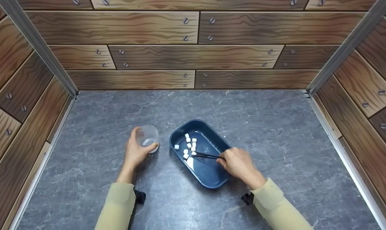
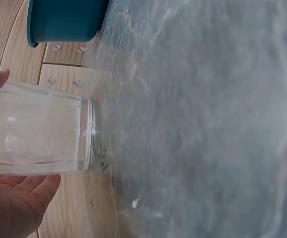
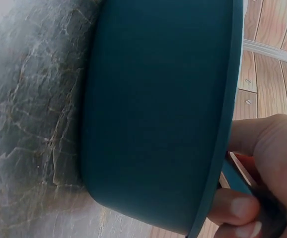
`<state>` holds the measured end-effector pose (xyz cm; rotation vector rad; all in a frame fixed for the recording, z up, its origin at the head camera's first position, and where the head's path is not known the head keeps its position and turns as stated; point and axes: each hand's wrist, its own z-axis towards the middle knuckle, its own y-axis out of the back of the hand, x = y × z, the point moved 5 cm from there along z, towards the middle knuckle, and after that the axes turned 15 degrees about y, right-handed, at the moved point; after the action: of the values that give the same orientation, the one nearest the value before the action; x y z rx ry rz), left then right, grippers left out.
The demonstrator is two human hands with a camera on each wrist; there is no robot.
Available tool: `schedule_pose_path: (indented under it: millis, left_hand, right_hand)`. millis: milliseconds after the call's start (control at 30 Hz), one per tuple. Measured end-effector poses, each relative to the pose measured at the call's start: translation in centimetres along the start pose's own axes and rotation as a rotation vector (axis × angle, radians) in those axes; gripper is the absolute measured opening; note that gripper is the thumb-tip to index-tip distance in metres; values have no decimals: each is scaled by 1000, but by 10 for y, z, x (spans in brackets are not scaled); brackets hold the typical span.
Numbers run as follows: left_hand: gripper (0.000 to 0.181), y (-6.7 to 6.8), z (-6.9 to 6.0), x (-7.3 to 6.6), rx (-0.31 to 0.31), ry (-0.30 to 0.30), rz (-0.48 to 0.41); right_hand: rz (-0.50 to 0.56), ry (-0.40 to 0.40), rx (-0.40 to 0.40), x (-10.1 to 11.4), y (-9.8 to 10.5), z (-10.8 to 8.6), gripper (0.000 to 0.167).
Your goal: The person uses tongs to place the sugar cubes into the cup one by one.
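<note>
White cubes [image 1: 189,145] mostly along the left side of the tray [image 1: 212,172], mid-frame in the head view; none visible in the cup [image 1: 149,132], left of centre. Seemingly early in the work, with all visible cubes yet to be lifted out. One cube at the tip of the black tool [image 1: 208,156], clear of the fingers; cannot tell whether pinched there. Tool handle gripped in the right hand [image 1: 240,163], lower right of centre; cup clasped between thumb and fingers of the left hand [image 1: 137,153].

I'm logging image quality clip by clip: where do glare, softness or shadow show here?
Head view: glare on the grey surface near the bottom edge, a white highlight inside the blue tub; left wrist view: the surface looks soft toward the right, small glints on the clear cup; right wrist view: upper-left corner washed out, the tub's outer side dark.
</note>
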<state>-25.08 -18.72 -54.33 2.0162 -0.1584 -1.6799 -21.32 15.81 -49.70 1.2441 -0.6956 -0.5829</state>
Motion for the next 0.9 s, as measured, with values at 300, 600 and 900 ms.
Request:
schedule_pose_path:
  millis: [300, 600, 900]
  left_hand:
    - [91, 0, 0, 1, -4, 19, 32]
    - [93, -1, 1, 2, 6, 30, 30]
    - [93, 0, 1, 3, 1, 40, 30]
  right_hand:
    - [-4, -6, 2, 0, 1, -1, 11]
    - [44, -57, 0, 1, 7, -3, 10]
    - [102, -114, -57, 3, 20, 1, 15]
